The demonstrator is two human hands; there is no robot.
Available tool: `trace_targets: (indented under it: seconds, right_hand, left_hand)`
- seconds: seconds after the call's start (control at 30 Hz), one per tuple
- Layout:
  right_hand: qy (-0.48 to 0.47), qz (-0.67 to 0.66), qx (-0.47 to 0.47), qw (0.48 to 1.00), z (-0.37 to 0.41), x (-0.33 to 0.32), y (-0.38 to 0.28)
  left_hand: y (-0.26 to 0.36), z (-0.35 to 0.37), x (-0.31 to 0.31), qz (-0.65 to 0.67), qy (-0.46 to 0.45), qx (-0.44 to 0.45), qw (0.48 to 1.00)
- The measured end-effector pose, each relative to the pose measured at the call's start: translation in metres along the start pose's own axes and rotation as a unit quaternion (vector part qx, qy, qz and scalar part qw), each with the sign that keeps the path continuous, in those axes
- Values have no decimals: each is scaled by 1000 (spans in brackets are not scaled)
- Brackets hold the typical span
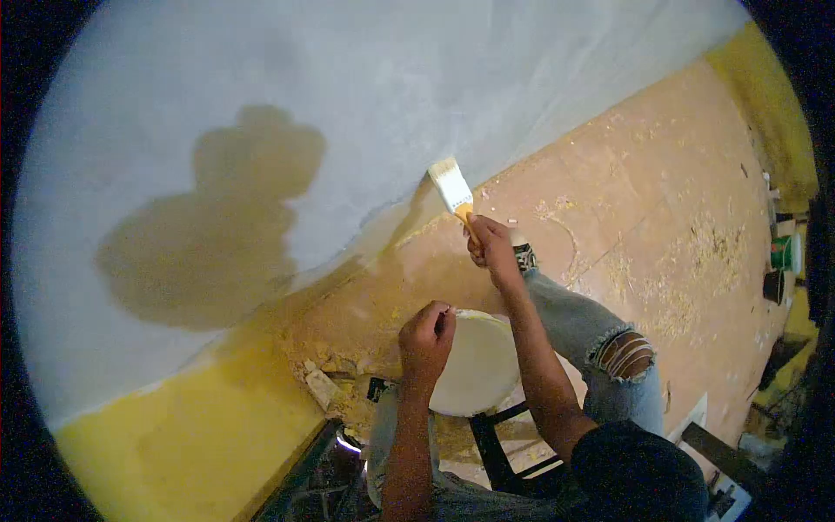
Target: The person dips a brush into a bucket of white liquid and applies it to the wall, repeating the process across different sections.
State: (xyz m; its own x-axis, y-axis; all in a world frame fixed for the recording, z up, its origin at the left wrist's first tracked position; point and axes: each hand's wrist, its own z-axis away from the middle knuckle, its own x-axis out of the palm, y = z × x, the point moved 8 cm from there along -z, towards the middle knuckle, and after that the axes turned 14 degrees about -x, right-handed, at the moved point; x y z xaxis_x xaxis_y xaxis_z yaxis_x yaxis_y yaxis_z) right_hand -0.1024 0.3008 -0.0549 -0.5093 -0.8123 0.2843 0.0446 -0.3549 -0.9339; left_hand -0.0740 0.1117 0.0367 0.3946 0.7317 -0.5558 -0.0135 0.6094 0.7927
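My right hand (489, 245) is closed around the orange handle of a flat paintbrush (450, 184). Its white-loaded bristles touch the wall (417, 78) where the grey-white paint meets the floor line. My left hand (426, 337) is curled shut on the near rim of a round white tub (480, 370), which rests on a black stool frame (491, 448) between my knees. My leg in torn light jeans (600, 339) stretches out under the right arm.
The wall is grey-white above and yellow (191, 435) lower down, with my shadow on it. The brown floor (661, 191) is strewn with scraped flakes and rubble (326, 383). A green can (784, 252) and dark pots stand at the far right.
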Motion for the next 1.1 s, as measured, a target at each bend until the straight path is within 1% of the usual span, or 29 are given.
trace_targets:
  seconds: [0.03,0.07,0.13,0.17,0.2,0.27,0.3,0.37,0.4,0.43,0.47,0.5,0.57,0.6,0.67,0.7,0.77,0.8,0.83,0.87,0.9,0.97,1.0,1.07,1.1]
  right_hand:
    - [-17,-42,-35,998,-13,-1,30]
    - [-22,-43,-31,998,-27,-5,68]
    - [5,-15,-47,999,-55,-20,138]
    - [0,-15,-46,999,-61,-27,163]
    - [15,28,-10,999,-63,-40,189]
    - [35,122,62,990,-60,-58,217]
    - [31,124,63,990,-64,-59,219]
    - [43,245,46,968,-67,-71,219]
    - [46,244,48,968,-69,-86,241]
    - [-15,378,-33,925,-80,-100,266]
    - [-76,501,-114,855,-88,-102,279]
    - [-74,501,-114,855,-93,-103,280]
    - [-20,460,-92,883,-105,-109,281]
    - [-19,459,-93,883,-107,-102,269]
    - [-75,490,-196,846,-102,-65,195]
    - [-75,493,-200,844,-95,-54,156]
    - [-71,520,-143,839,-67,-26,68]
    - [-72,520,-147,838,-49,-9,23]
    - [-36,454,-107,884,-29,0,-14]
    - [-1,383,-65,922,-10,5,-36]
    - [-5,385,-65,921,6,13,-50]
    - [32,284,-79,955,32,21,-65]
    - [30,285,-79,955,35,26,-56]
    - [60,212,-102,970,30,31,-18]
    - [58,210,-100,971,20,33,14]
  left_hand:
    - [4,0,-2,3,-5,9,1000]
    - [6,1,-3,6,-11,17,1000]
    - [5,3,-3,4,-12,14,1000]
    - [5,3,-1,2,-17,16,1000]
    - [5,3,-2,2,-13,14,1000]
    - [14,5,-4,-5,3,55,998]
    - [15,4,-4,-4,6,53,999]
    - [13,3,0,16,-15,23,1000]
    - [14,3,1,15,-18,22,999]
    - [14,3,1,14,-16,24,999]
    - [16,3,1,14,-12,26,999]
    - [15,3,3,14,-13,28,999]
    - [9,4,5,19,-12,25,999]
    - [9,5,4,18,-12,26,999]
    - [15,7,4,-23,-12,49,998]
    - [17,8,5,-20,-9,52,998]
    - [15,9,6,11,-19,34,999]
    - [17,10,5,12,-16,36,999]
    - [17,11,4,1,-13,35,999]
    - [17,12,3,-9,-9,34,999]
    - [15,11,2,-6,-7,31,999]
    - [16,10,-4,35,7,55,998]
    - [18,9,-6,36,9,54,998]
    - [8,4,-11,74,-11,-37,997]
    - [11,3,-14,72,-9,-39,997]
